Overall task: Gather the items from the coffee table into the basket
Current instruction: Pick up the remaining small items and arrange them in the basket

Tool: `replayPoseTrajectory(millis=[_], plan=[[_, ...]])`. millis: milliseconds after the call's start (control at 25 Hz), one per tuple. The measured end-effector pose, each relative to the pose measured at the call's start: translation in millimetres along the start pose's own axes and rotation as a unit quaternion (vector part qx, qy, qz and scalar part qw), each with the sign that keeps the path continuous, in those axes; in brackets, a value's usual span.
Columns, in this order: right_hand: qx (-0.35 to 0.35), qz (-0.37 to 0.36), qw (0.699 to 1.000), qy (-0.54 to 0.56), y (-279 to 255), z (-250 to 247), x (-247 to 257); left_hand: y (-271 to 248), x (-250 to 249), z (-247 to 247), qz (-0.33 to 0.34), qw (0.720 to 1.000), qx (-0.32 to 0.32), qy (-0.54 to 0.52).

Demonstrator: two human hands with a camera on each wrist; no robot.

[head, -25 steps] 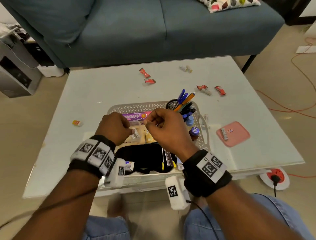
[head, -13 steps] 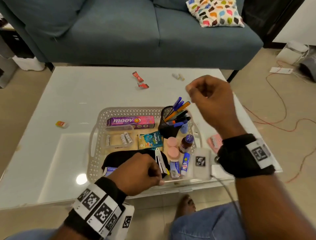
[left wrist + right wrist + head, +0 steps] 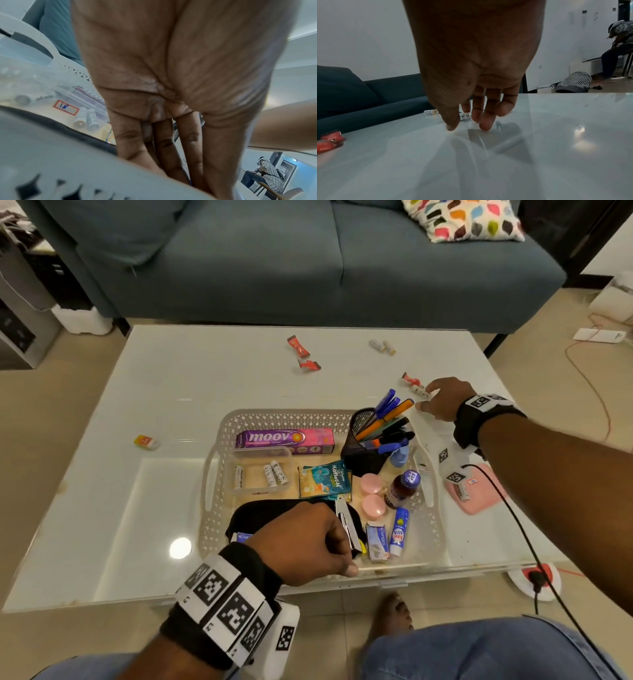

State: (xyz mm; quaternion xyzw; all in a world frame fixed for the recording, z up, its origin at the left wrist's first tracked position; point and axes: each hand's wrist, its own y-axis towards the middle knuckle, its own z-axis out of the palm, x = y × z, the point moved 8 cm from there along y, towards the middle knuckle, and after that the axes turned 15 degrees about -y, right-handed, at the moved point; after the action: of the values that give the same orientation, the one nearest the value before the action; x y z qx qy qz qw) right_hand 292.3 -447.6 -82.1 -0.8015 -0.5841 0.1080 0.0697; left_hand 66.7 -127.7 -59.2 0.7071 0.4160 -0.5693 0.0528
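A white perforated basket (image 3: 308, 417) stands mid-table, filled with a Moov box, a black pen holder (image 3: 363, 453), a clear box of batteries (image 3: 260, 474) and several small items. My left hand (image 3: 308, 542) grips the basket's near rim (image 3: 68, 169), fingers (image 3: 163, 148) inside and thumb outside. My right hand (image 3: 424, 402) reaches past the pen holder, and its fingertips (image 3: 485, 125) touch the glass with the thumb held apart. A small white item (image 3: 423, 392) and a red candy (image 3: 409, 379) lie just beyond its fingers. I see nothing held.
Loose on the glass table (image 3: 171, 392): two red candies (image 3: 303, 356), two batteries (image 3: 383, 346) at the back, an orange eraser (image 3: 146, 441) on the left, a pink tray (image 3: 486, 498) on the right. A blue sofa (image 3: 308, 268) runs behind the table. A cable hangs from my right wrist.
My right hand came down from above the basket to the table behind the pen holder. My left hand moved from the battery box to the near rim and stays there.
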Motion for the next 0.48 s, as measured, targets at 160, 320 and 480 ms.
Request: replayPoseTrajectory(millis=[160, 320, 480], plan=[[-0.021, 0.029, 0.999, 0.012, 9.7, 1.0, -2.4, -0.4, 0.5, 1.0, -0.005, 1.0, -0.001, -0.002], [-0.018, 0.031, 0.999, 0.031, -4.3, -4.1, -5.9, -1.9, -0.5, 0.3, -0.011, 1.0, 0.001, -0.004], [-0.141, 0.012, 0.978, 0.15, -69.1, -62.0, -11.3, -1.4, -0.3, 0.5, -0.017, 1.0, 0.001, -0.001]])
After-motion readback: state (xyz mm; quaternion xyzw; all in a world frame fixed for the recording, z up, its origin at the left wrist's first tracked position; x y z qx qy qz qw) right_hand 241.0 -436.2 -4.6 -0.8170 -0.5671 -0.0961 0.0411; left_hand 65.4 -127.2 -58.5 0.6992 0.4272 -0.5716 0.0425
